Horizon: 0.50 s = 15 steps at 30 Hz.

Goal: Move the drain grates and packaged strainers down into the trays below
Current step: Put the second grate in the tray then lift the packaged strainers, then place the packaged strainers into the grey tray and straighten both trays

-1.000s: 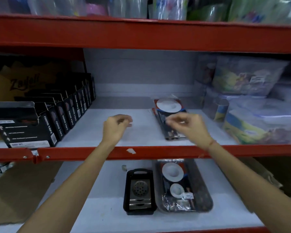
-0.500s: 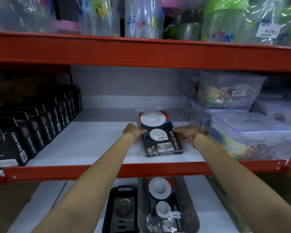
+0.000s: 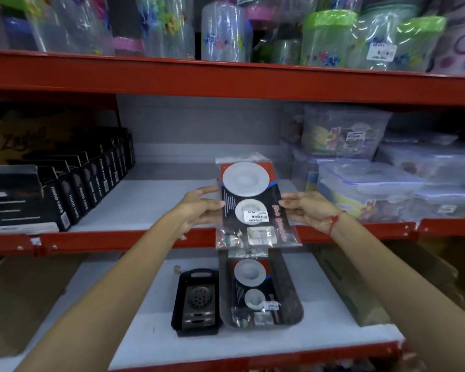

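Note:
I hold a packaged strainer (image 3: 253, 208), a clear bag with two white round strainers on a dark card, lifted off the middle shelf and tilted up towards me. My left hand (image 3: 199, 208) grips its left edge and my right hand (image 3: 306, 208) its right edge. On the lower shelf a dark oval tray (image 3: 293, 296) holds another strainer pack (image 3: 253, 291). Left of it a small black tray (image 3: 180, 299) holds a metal drain grate (image 3: 199, 302).
Black boxes (image 3: 73, 189) stand in a row on the middle shelf's left. Wrapped plastic containers (image 3: 373, 189) fill its right. A red shelf rail (image 3: 118, 240) runs below my hands. Cardboard boxes (image 3: 352, 285) sit beside the trays; bottles and jars (image 3: 226, 30) stand on the top shelf.
Both hands reached to the strainer pack lying on the middle shelf, gripped its sides, and have lifted it off the shelf towards me. The view has shifted upwards.

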Each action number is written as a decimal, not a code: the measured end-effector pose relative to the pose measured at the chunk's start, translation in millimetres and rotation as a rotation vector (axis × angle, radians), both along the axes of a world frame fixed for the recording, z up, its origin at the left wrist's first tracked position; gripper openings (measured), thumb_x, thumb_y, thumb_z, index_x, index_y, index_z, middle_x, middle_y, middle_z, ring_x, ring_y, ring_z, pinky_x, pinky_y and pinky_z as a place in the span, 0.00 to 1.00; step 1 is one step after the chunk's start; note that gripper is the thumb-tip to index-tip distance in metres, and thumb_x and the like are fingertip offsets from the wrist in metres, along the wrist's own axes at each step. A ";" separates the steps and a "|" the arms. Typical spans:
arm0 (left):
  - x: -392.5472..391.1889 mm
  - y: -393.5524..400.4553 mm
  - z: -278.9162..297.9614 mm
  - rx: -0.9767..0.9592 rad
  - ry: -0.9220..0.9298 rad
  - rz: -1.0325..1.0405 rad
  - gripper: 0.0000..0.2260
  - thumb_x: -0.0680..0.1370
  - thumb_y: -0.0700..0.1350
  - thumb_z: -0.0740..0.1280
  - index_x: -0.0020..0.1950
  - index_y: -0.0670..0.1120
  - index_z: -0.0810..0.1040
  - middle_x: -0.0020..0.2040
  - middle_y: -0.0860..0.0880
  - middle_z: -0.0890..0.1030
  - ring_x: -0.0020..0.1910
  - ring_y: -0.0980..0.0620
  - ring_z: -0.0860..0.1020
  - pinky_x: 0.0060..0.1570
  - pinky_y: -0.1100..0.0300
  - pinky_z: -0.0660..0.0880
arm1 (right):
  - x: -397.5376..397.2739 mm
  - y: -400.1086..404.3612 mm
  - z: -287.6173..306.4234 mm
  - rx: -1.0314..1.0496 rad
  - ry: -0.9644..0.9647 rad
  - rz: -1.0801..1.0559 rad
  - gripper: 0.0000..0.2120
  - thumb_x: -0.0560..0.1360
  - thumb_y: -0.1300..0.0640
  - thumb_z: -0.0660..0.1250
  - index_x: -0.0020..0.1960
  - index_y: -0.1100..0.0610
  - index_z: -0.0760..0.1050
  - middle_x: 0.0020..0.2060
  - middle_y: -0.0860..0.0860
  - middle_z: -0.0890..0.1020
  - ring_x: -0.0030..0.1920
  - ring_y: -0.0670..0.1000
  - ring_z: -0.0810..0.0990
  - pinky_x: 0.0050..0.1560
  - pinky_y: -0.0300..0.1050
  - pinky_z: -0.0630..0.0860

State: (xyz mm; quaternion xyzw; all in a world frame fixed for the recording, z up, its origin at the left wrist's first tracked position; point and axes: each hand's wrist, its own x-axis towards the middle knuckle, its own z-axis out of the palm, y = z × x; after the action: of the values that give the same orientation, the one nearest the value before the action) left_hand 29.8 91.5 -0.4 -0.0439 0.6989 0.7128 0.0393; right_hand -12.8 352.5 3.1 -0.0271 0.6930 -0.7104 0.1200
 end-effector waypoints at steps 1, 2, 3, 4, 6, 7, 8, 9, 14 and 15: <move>15.3 -0.5 -4.0 0.001 0.006 -0.045 0.28 0.74 0.34 0.70 0.71 0.49 0.68 0.57 0.42 0.80 0.49 0.47 0.82 0.37 0.59 0.82 | 13.9 4.9 -3.3 0.003 -0.018 0.032 0.10 0.74 0.70 0.66 0.53 0.61 0.76 0.45 0.56 0.84 0.44 0.51 0.83 0.44 0.41 0.83; 33.4 0.8 -9.7 0.017 0.015 -0.075 0.30 0.74 0.33 0.70 0.72 0.51 0.66 0.59 0.39 0.79 0.51 0.45 0.81 0.37 0.57 0.83 | 29.8 10.5 -9.7 0.005 -0.033 0.057 0.09 0.73 0.70 0.66 0.51 0.60 0.76 0.45 0.56 0.84 0.45 0.51 0.84 0.47 0.43 0.83; 45.2 1.9 -15.3 0.034 0.030 -0.092 0.32 0.73 0.32 0.70 0.73 0.51 0.66 0.60 0.38 0.78 0.51 0.44 0.81 0.38 0.55 0.84 | 40.7 15.0 -16.0 0.002 -0.041 0.078 0.08 0.73 0.70 0.67 0.49 0.59 0.76 0.43 0.55 0.85 0.43 0.51 0.84 0.47 0.44 0.83; 61.4 3.6 -22.3 0.042 0.040 -0.099 0.33 0.73 0.31 0.70 0.73 0.52 0.66 0.58 0.38 0.79 0.49 0.45 0.82 0.38 0.54 0.84 | 56.5 20.2 -23.4 0.007 -0.043 0.096 0.08 0.73 0.70 0.67 0.47 0.58 0.76 0.39 0.53 0.86 0.41 0.49 0.85 0.44 0.43 0.83; 87.3 8.4 -36.3 0.026 0.052 -0.100 0.33 0.73 0.31 0.70 0.73 0.54 0.66 0.52 0.43 0.81 0.42 0.49 0.83 0.37 0.55 0.83 | 83.8 27.4 -36.8 0.024 -0.048 0.113 0.09 0.73 0.70 0.66 0.45 0.57 0.76 0.35 0.51 0.86 0.36 0.46 0.85 0.39 0.41 0.83; 98.9 11.0 -43.9 0.022 0.055 -0.103 0.33 0.73 0.31 0.71 0.73 0.54 0.67 0.50 0.44 0.81 0.40 0.51 0.84 0.36 0.56 0.83 | 95.0 31.0 -44.2 0.030 -0.057 0.115 0.09 0.73 0.71 0.66 0.45 0.57 0.76 0.34 0.50 0.85 0.35 0.46 0.85 0.38 0.40 0.83; 110.8 13.4 -52.1 0.024 0.054 -0.108 0.34 0.72 0.31 0.71 0.73 0.54 0.67 0.48 0.45 0.81 0.39 0.52 0.84 0.36 0.56 0.83 | 105.9 35.2 -52.6 0.031 -0.072 0.117 0.10 0.74 0.71 0.65 0.46 0.57 0.75 0.34 0.50 0.85 0.35 0.45 0.85 0.37 0.40 0.83; 120.1 15.4 -61.4 0.022 0.052 -0.113 0.34 0.72 0.31 0.71 0.73 0.54 0.67 0.48 0.45 0.80 0.38 0.52 0.84 0.37 0.55 0.83 | 115.0 39.1 -60.9 0.038 -0.089 0.117 0.10 0.74 0.71 0.65 0.47 0.58 0.75 0.35 0.51 0.85 0.35 0.45 0.85 0.36 0.40 0.83; 156.5 21.3 -104.4 0.032 0.004 -0.141 0.34 0.72 0.31 0.71 0.72 0.56 0.68 0.54 0.40 0.80 0.42 0.49 0.84 0.38 0.52 0.84 | 152.6 53.0 -102.2 0.081 -0.159 0.115 0.09 0.74 0.72 0.64 0.48 0.59 0.74 0.34 0.51 0.85 0.35 0.45 0.84 0.39 0.43 0.83; 161.0 21.9 -111.3 0.038 -0.009 -0.150 0.34 0.72 0.31 0.72 0.72 0.56 0.68 0.56 0.38 0.80 0.42 0.48 0.84 0.39 0.50 0.84 | 157.5 54.5 -110.3 0.077 -0.179 0.116 0.10 0.74 0.73 0.64 0.48 0.59 0.74 0.34 0.50 0.85 0.36 0.45 0.85 0.38 0.43 0.83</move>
State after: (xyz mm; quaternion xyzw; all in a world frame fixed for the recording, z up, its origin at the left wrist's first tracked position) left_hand 190.8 113.4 -111.8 0.0063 0.6862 0.7209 0.0965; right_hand 144.7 406.9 -107.2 0.0008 0.7036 -0.6746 0.2233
